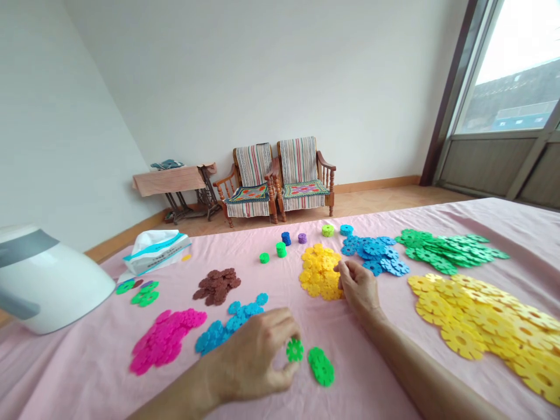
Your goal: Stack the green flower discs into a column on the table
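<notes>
Bright-green notched plastic disc (294, 350) in the left hand's (262, 344) grip

The disc is at the near middle of the worktop covered in pink cloth (87, 373), its rim seemingly clamped between thumb and fingers, just left of a few overlapping green plastic discs (321, 367). The right hand (361, 286) is at the right edge of a heap of yellow flower-shaped plastic discs (320, 268); its fingers bend together, and whether they hold anything I cannot tell. The step in hand looks like picking up green pieces; the next move calls for a steady rim pinch.
</notes>
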`<action>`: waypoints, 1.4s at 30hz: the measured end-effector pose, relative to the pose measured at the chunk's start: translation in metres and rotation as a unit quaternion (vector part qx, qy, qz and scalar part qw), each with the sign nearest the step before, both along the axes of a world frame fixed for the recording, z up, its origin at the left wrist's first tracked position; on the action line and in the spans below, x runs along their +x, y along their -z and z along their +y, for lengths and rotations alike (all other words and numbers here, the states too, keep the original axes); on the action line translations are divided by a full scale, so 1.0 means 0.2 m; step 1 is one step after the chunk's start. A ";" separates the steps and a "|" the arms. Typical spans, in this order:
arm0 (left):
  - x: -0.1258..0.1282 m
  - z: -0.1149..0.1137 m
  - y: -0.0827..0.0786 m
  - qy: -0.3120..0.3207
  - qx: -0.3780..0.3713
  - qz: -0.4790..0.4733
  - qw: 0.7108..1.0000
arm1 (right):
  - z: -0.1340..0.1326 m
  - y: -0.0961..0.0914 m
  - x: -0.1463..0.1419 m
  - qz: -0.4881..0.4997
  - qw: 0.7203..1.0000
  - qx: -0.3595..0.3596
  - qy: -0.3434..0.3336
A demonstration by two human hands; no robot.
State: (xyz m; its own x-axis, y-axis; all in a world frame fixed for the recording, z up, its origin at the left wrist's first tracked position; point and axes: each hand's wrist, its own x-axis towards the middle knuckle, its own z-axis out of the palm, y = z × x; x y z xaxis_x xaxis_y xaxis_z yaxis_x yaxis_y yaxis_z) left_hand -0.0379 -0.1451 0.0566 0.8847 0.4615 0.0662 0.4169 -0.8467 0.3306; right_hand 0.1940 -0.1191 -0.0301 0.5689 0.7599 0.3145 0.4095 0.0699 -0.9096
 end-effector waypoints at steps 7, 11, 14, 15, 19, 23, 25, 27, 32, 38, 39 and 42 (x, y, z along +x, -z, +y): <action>-0.04 0.66 -0.03 -0.189 0.118 -0.077 0.972 | 0.01 0.01 0.00 -0.006 1.000 -0.004 -0.001; -0.06 0.93 0.05 -0.223 0.128 -0.056 0.965 | 0.00 0.00 0.00 -0.011 1.000 -0.001 -0.004; -0.05 0.98 0.10 -0.228 0.125 -0.039 0.965 | -0.01 -0.01 -0.01 -0.013 1.000 0.001 -0.004; -0.05 0.99 0.12 -0.229 0.125 -0.034 0.965 | -0.01 -0.02 -0.01 -0.010 1.000 0.000 -0.004; -0.04 0.98 0.14 -0.230 0.126 -0.020 0.965 | -0.01 -0.02 -0.01 0.002 1.000 0.000 -0.008; -0.04 0.97 0.14 -0.231 0.126 -0.011 0.965 | -0.01 -0.02 -0.01 -0.001 1.000 0.000 -0.009; -0.04 0.97 0.14 -0.231 0.126 -0.008 0.965 | -0.01 -0.02 -0.01 0.002 1.000 0.000 -0.010; -0.03 0.97 0.14 -0.231 0.125 -0.006 0.965 | -0.01 -0.02 -0.01 0.004 1.000 0.003 -0.012; -0.03 0.97 0.14 -0.236 0.122 -0.011 0.964 | 0.00 -0.02 -0.01 0.001 1.000 0.012 -0.013; -0.01 0.85 0.05 -0.235 0.125 -0.066 0.962 | 0.00 -0.01 -0.01 -0.009 1.000 0.008 -0.002; 0.01 0.79 0.03 -0.223 0.115 -0.076 0.965 | 0.00 -0.02 -0.01 -0.011 1.000 0.006 0.001; 0.06 0.53 -0.02 -0.108 -0.008 -0.085 0.990 | 0.00 -0.02 -0.01 -0.014 1.000 0.009 0.002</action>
State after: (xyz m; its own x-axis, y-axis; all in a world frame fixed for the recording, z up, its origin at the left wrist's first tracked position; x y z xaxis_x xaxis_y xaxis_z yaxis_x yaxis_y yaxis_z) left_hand -0.0249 -0.0398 0.0604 0.7420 0.6407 0.1973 0.5247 -0.7383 0.4238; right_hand 0.1928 -0.1192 -0.0257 0.5635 0.7513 0.3436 0.4351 0.0837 -0.8965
